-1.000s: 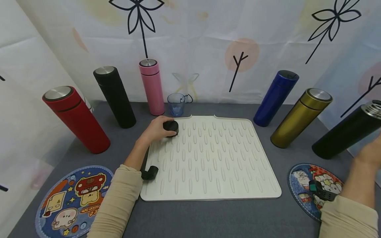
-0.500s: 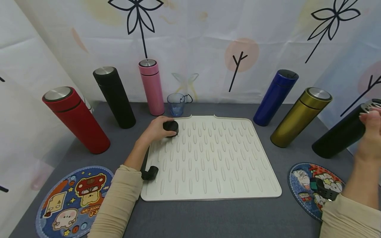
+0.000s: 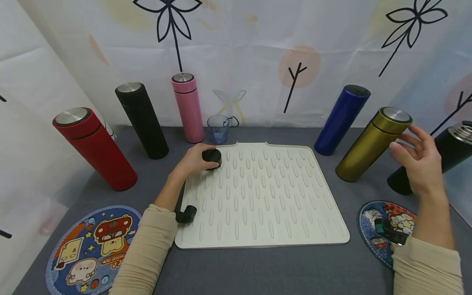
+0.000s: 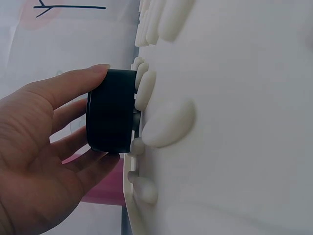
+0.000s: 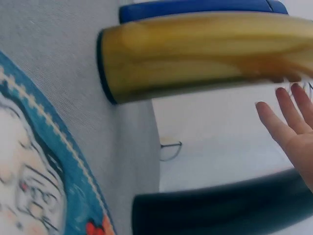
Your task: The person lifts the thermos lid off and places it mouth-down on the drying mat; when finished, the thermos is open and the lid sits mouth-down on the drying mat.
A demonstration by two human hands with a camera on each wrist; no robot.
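Between curled left fingers (image 4: 73,84) — squat black cap (image 4: 111,112), apparently smooth; right fingers (image 5: 274,122) spread, empty, beside gold flask (image 3: 368,149)

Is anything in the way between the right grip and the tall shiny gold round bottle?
Nothing visible is. The right grip is beside the upper part of the tall, shiny gold, round bottle. The tall, black, round bottle stands on the grip's other side, not between them. I can't tell whether any fingertip touches the gold bottle.
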